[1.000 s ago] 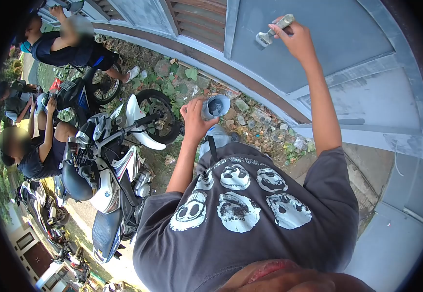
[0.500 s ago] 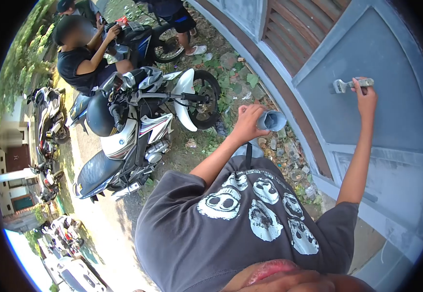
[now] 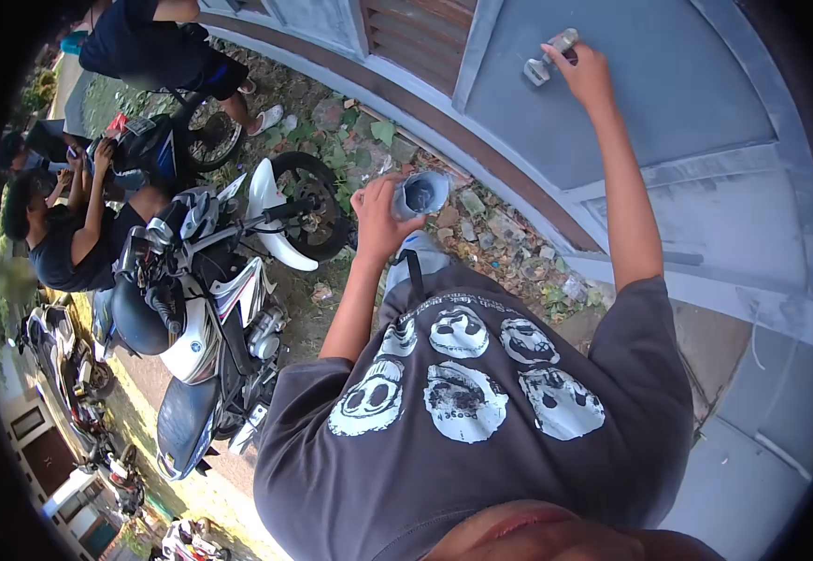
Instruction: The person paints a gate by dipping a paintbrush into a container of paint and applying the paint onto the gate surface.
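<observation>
Fingers of my left hand wrap round a small cup with grey-blue paint inside, held in front of my body with its mouth showing. My right hand is raised at the upper right and grips the handle of a paintbrush. The brush head points left and lies over the grey-blue wall panel; whether the bristles touch the panel I cannot tell.
Left of me stands a white and black motorbike with its front wheel near the wall. Two people are beside another motorbike, and another person is partly hidden. Stones and plants line the wall base.
Against half a second ago, the view has swung back, and the brush in my right hand appears higher on the panel. Both hands keep their hold on the cup and the brush.
</observation>
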The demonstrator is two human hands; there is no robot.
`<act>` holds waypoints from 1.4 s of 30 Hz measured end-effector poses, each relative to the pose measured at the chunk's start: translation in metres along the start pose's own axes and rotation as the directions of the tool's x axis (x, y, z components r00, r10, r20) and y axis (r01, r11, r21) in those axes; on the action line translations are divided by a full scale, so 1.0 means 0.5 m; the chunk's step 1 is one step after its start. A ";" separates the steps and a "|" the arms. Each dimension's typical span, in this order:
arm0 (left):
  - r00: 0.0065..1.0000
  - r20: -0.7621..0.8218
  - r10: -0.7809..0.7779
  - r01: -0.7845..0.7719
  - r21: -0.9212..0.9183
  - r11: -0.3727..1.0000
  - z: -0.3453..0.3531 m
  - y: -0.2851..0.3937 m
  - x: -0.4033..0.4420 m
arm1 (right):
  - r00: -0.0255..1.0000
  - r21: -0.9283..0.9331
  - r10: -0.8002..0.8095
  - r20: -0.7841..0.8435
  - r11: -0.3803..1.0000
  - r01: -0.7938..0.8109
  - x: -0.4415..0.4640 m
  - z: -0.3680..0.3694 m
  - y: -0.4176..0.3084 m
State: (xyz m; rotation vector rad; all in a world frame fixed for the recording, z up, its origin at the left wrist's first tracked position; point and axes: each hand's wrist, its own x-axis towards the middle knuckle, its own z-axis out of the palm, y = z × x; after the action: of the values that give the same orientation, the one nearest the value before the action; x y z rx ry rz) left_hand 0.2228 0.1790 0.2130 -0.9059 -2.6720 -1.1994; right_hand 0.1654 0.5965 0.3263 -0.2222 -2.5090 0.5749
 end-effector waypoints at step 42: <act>0.996 0.048 0.076 -0.076 0.016 0.997 0.047 -0.020 0.038 | 0.995 -0.081 0.021 0.100 0.997 -0.013 -0.040 -0.067 0.010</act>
State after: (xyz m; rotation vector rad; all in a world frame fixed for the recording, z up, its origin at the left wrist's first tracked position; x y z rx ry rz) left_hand 0.2059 0.1995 0.1959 -1.0359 -2.6532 -1.1509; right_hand 0.2008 0.6071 0.3397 -0.2505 -2.6332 0.5037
